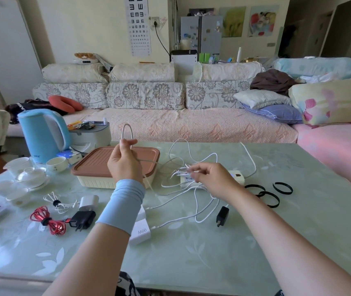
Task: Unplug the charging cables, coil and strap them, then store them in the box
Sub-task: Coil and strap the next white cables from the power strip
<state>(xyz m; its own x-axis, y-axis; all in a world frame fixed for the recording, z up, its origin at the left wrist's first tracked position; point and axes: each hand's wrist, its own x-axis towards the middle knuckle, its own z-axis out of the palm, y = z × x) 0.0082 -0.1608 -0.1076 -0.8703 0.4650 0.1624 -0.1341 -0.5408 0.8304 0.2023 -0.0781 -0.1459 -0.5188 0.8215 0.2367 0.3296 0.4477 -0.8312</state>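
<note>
At the near edge, a pale green glass-topped table with a leaf pattern is seen, and both forearms are stretched over it. A white rectangular charger block marked 90W lies beside the left forearm, with a white lead plugged into it. To the left, a red cable bundle bound with a black strap is laid next to a black plug adapter and a white plug adapter; a small strapped white cable bundle lies just beyond. A small black plug rests under the right forearm. Three black strap loops are laid to the right.

Loose white charging cables are tangled in the middle of the table, running to a white power strip. One of them is pinched by the curled fingers of the right hand, just above the strip. A pale grey cable is pinched by the left hand, raised, with an upright loop held above the fingers.

Behind the left hand, a cream plastic box with a brown lid stands closed. A light blue electric kettle is placed further left, and a floral sofa is seen beyond the table.
</note>
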